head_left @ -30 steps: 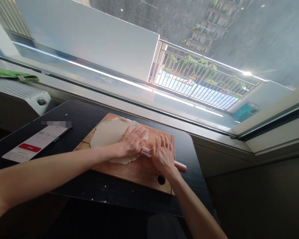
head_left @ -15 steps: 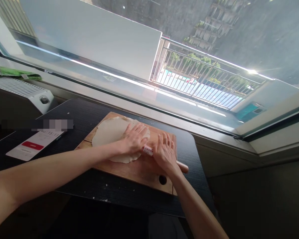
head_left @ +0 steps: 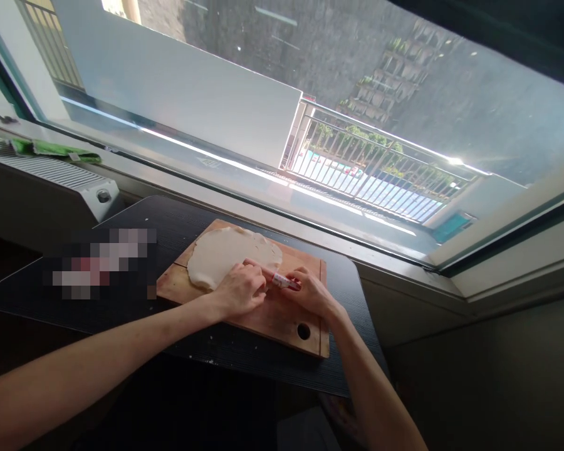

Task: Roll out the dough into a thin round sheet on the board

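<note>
A wooden rolling pin (head_left: 269, 274) with a red-and-white label lies at a slant over the right part of a flat, rounded sheet of dough (head_left: 220, 254). My left hand (head_left: 242, 289) is curled against the pin's left part, near the dough's front edge; its fingertips are partly hidden. My right hand (head_left: 313, 291) has its bent fingers around the pin's right end. Beneath the dough is a wooden cutting board (head_left: 282, 329), whose round hole is at the near right corner.
The board rests on a dark table (head_left: 202, 341) with specks of flour. A blurred-out object (head_left: 101, 263) lies on its left. A white radiator (head_left: 66, 181) with a green cloth (head_left: 56, 150) stands left, and a large window (head_left: 207, 113) rises behind.
Both hands have gone from flat, stretched fingers to curled ones. The left hand and the pin have shifted; the pin's right end no longer sticks out past my right hand. The view has tilted slightly.
</note>
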`<state>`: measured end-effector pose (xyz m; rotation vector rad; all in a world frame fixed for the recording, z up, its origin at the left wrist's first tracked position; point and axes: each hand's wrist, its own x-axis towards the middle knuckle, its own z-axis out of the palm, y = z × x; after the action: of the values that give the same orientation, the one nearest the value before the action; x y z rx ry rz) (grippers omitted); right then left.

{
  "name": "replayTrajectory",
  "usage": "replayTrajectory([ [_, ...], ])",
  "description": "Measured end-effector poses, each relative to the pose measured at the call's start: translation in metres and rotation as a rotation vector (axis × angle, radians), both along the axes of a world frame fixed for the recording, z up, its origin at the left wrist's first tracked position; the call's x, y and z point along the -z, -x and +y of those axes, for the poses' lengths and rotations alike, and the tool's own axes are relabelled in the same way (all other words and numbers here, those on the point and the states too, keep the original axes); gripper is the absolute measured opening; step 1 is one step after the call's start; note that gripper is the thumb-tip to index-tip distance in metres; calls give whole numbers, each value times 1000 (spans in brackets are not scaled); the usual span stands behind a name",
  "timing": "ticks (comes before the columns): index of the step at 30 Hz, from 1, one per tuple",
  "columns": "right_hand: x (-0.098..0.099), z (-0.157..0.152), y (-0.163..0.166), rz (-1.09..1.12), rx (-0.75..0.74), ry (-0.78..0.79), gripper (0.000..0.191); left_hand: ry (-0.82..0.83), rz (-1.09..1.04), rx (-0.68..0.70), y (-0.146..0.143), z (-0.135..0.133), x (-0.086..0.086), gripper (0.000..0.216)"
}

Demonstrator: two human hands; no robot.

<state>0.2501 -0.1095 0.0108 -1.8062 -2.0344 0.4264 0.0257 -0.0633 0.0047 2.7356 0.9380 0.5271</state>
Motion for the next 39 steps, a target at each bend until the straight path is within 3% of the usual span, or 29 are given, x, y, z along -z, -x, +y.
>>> replayTrajectory([
  [2,-5,5,-2,-32,42,29,11,-11,114,18,-8,-4,0,12],
  [6,-12,23,-9,-92,153,-57,7,-88,175,-1,-28,-2,-3,25],
  [12,-5,32,1,-103,111,1,11,-115,145,-41,-32,-1,3,28],
  [16,-3,34,3,-88,138,14,14,-113,66,-24,-20,-7,17,20],
  [20,-7,52,5,-95,280,30,37,-83,-120,43,-10,-18,29,19],
  [26,8,67,39,-145,458,-43,40,11,-347,98,12,-15,25,23],
  [30,16,38,66,-256,371,27,48,-14,-240,-11,43,1,19,9],
  [33,12,24,75,-310,317,69,51,-18,-171,53,64,3,21,4],
  [39,-7,27,54,-216,315,-23,35,-107,-111,109,86,-4,19,9],
])
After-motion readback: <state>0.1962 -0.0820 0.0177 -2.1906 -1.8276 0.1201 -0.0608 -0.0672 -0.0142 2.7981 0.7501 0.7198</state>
